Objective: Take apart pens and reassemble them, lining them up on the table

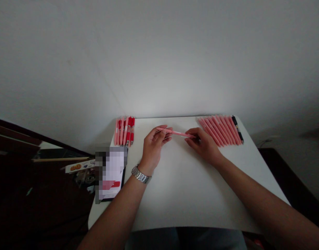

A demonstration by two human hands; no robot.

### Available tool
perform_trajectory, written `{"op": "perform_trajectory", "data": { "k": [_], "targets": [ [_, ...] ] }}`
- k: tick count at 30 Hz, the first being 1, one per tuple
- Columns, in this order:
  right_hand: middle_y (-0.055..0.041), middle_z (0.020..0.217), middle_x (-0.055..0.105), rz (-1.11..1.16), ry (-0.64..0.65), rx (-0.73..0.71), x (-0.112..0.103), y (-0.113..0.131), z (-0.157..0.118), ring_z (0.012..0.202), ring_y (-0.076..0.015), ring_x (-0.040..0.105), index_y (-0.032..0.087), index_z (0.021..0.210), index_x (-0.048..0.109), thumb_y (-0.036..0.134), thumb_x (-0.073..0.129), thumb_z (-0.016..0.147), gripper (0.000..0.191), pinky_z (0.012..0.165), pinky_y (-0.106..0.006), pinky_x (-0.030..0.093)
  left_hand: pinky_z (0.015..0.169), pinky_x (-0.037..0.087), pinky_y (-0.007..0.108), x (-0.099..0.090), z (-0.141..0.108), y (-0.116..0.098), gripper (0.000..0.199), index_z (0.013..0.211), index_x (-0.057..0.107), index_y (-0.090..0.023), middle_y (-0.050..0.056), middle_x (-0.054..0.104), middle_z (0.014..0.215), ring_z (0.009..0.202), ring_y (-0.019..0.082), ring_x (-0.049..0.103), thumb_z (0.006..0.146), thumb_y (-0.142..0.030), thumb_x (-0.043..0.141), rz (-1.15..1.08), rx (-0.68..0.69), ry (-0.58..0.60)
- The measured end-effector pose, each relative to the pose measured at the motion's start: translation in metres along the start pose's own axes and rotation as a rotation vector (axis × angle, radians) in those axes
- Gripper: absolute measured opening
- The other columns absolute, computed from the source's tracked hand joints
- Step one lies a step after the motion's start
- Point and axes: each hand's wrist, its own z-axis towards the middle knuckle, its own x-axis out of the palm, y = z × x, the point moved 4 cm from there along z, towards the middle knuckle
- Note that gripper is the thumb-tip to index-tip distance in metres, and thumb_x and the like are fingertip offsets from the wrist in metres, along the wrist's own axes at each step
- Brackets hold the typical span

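A pink pen (178,133) is held level over the middle of the white table (190,194). My left hand (155,142) has its fingers closed around the pen's left end, and a metal-band watch (141,174) is on that wrist. The pen's right end is pinched by my right hand (201,144), whose fingertips partly hide it. Right of that hand lies a row of several pink pens (220,130) side by side, with a black pen (237,129) at its right end. Far left, a smaller group mixes pink pens (122,131) and red pens (132,130).
A tablet or phone (113,173) with a lit, partly blurred screen lies at the table's left edge. Behind the table rises a pale wall (159,62). Dark clutter (86,177) is on the left, below table height.
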Motion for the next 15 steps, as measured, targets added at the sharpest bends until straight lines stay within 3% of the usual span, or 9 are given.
{"op": "perform_trajectory", "data": {
  "k": [7, 15],
  "targets": [
    [-0.0036, 0.085, 0.065, -0.006, 0.021, 0.031, -0.004, 0.008, 0.0, 0.067, -0.0146, 0.056, 0.019, 0.108, 0.062, 0.039, 0.061, 0.097, 0.023, 0.059, -0.027, 0.043, 0.094, 0.057, 0.035, 0.003, -0.001, -0.002, 0.029, 0.11, 0.07, -0.018, 0.012, 0.075, 0.116, 0.108, 0.021, 0.071, 0.088, -0.037, 0.075, -0.019, 0.012, 0.03],
    [0.0002, 0.07, 0.058, -0.019, 0.076, 0.022, -0.006, 0.013, 0.0, 0.061, -0.0135, 0.052, 0.019, 0.093, 0.062, 0.046, 0.045, 0.104, 0.034, 0.06, -0.027, 0.04, 0.097, 0.057, 0.037, 0.005, -0.003, -0.004, 0.032, 0.114, 0.068, -0.018, 0.013, 0.074, 0.121, 0.11, 0.022, 0.07, 0.09, -0.038, 0.073, -0.012, 0.014, 0.091]
  ]
}}
